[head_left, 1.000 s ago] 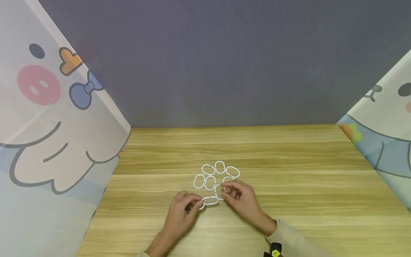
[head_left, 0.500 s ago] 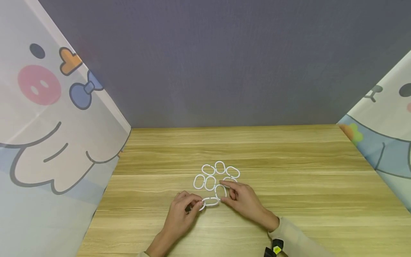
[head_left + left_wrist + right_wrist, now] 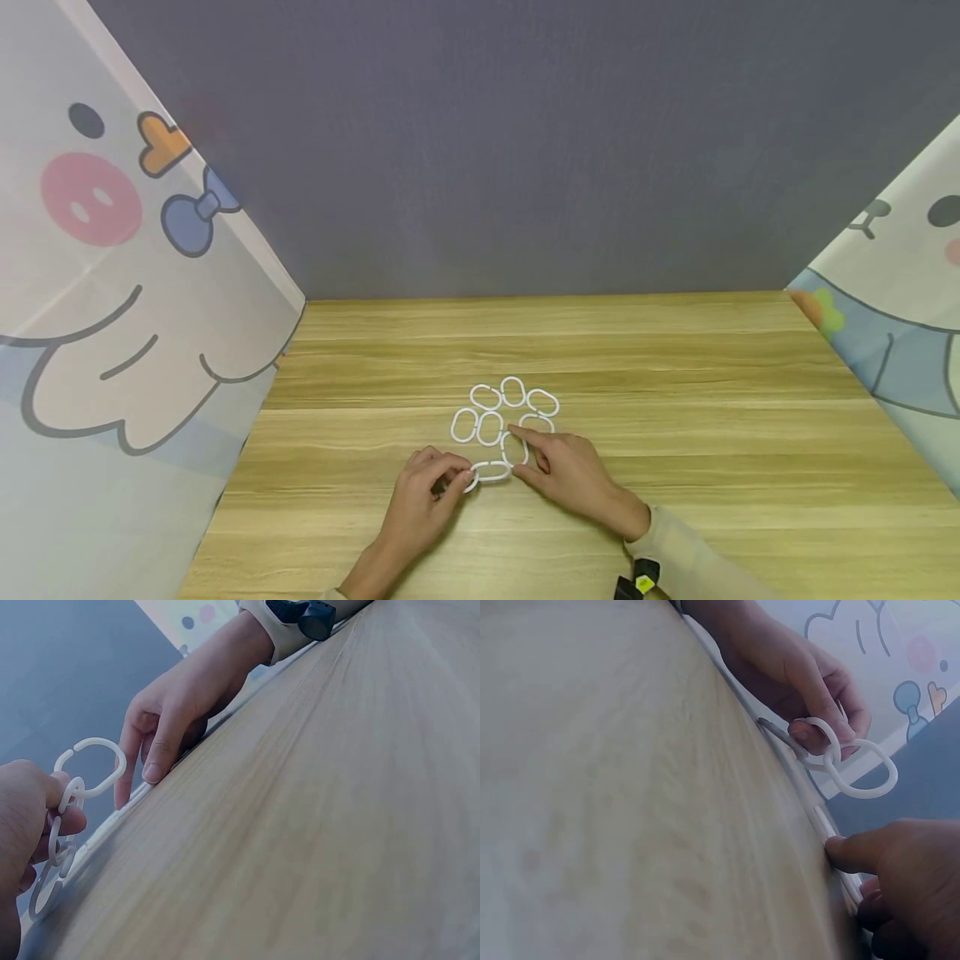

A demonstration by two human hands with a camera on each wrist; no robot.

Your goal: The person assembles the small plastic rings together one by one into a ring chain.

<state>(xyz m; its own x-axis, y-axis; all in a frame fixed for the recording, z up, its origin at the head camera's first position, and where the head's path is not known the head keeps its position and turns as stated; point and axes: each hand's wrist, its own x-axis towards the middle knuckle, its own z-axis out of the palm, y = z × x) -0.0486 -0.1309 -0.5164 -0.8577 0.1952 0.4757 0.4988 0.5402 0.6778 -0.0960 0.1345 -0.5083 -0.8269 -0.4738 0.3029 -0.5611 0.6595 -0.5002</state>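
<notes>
My left hand [image 3: 422, 500] pinches a short chain of white plastic C-shaped links between thumb and forefinger. One link [image 3: 862, 796] juts from it to the right, and in the left wrist view further links [image 3: 52, 840] dangle below the fingers. My right hand [image 3: 576, 475] is low at the table, its forefinger and thumb spread fairly straight across a loose white link [image 3: 503, 450], the forefinger tip at its far end and the thumb at its near end. The chain's outer link overlaps the near end of this loose link in the head view. Another link [image 3: 553, 423] lies just behind the right hand.
Several more loose white links [image 3: 477, 427] lie flat in a cluster beyond the hands. The wood-grain table [image 3: 712, 400] meets a grey back wall [image 3: 525, 150]. Cartoon-printed panels stand at the left [image 3: 187, 333] and right [image 3: 900, 333].
My right forefinger and thumb have spread wider, moving from the loose link's right side to its far and near ends. The left hand and its chain stay nearly still.
</notes>
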